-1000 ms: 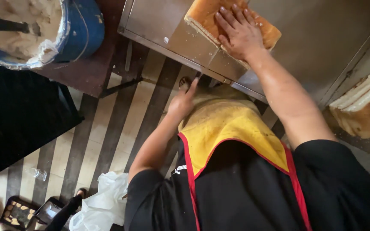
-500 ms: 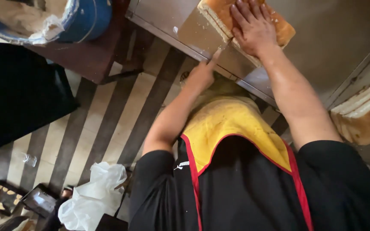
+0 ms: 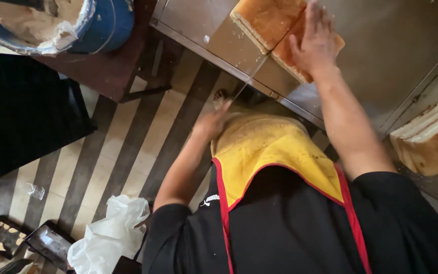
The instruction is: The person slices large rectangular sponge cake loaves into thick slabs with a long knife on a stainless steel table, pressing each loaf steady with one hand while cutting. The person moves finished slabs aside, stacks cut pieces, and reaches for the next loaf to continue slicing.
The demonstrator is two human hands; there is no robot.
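Near the bench [image 3: 381,45] edge, your right hand [image 3: 313,43] lies flat, fingers together, on the sponge cake [image 3: 269,20]; your left hand [image 3: 211,122] grips a long knife [image 3: 254,71] slicing through it.

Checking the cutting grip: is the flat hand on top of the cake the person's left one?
No, the right hand lies flat on the sponge cake, while the left hand holds the knife.

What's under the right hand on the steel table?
The right hand presses flat on a golden sponge cake slab on the steel table. A long knife, held by the left hand, cuts through it. The cake beneath the palm is hidden.
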